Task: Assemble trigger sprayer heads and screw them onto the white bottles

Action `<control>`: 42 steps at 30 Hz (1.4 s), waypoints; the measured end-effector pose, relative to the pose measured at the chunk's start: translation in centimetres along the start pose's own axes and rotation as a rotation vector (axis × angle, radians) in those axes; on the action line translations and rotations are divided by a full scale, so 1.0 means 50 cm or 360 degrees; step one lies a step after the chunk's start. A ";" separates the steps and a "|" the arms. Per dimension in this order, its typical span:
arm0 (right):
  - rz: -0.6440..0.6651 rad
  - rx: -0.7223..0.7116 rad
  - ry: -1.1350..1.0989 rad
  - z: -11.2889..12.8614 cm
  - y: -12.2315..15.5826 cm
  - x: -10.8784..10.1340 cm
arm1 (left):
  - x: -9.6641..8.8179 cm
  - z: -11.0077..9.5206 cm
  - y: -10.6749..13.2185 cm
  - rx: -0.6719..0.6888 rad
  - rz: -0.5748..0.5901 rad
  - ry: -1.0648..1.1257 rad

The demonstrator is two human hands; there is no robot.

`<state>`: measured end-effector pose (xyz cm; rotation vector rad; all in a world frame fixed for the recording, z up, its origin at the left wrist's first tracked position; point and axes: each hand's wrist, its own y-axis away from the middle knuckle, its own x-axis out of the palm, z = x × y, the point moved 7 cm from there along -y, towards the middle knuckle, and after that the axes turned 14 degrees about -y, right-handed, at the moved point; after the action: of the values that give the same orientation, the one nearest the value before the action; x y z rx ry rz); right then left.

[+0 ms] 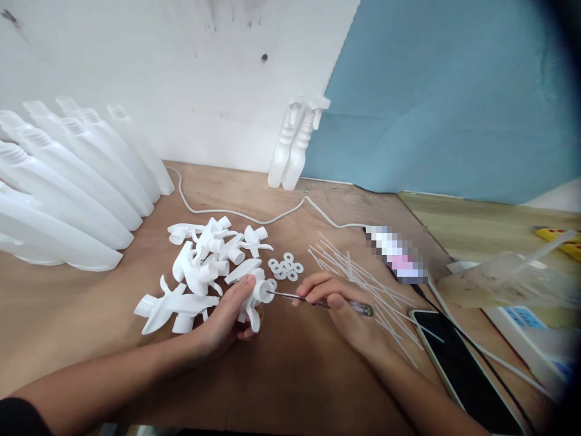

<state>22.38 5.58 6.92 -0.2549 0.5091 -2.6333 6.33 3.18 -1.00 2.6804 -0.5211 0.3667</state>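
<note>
My left hand (231, 312) is closed around a white trigger spray head (262, 290), its round collar facing right. In my right hand (338, 303) is a screwdriver (358, 307) with a clear dark handle, held between thumb and fingers. The thin metal shaft points left, its tip at the collar's opening; how deep it reaches I cannot tell. Left of and behind my left hand lies a loose pile of white spray heads (200, 266). Several flat white washers (287, 266) sit just behind the held one. Thin white tubes (363, 278) lie spread beyond my right hand.
White bottles (91, 163) without tops stand in rows at the left. Two bottles with spray heads (293, 145) stand by the wall. On the right are a phone (458, 363), a blurred-out device (399, 254), a clear cup with a straw (503, 281) and a white cable (236, 213).
</note>
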 end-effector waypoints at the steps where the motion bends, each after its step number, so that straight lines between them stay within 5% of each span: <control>1: 0.0031 -0.0041 0.0151 0.008 0.003 0.001 | -0.001 0.001 -0.001 -0.0015 -0.0020 -0.0011; 4: 0.0087 -0.0200 0.0416 0.027 0.013 0.005 | -0.003 0.004 0.000 -0.0050 -0.0065 -0.0053; 12: -0.0022 -0.0314 0.0437 0.023 0.022 0.000 | 0.002 0.004 0.001 -0.0008 -0.0031 -0.0064; 21: 0.0496 -0.1076 0.1183 0.048 0.042 0.090 | 0.000 0.000 0.002 0.0032 -0.0057 -0.0123; 26: 0.0395 -0.0931 0.1026 0.036 0.045 0.091 | -0.003 0.005 0.003 -0.0005 -0.0099 -0.0120; 33: 0.0038 -0.0390 0.0465 0.029 0.027 0.037 | 0.007 0.029 0.003 -0.0151 0.0142 -0.0158; 42: -0.0130 -0.0113 0.0370 -0.001 0.051 0.007 | 0.017 0.017 0.009 -0.0224 0.0151 -0.0335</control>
<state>23.07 3.30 5.89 0.0099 0.6825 -2.7437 7.06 2.20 -1.36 2.5770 -0.7104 0.0699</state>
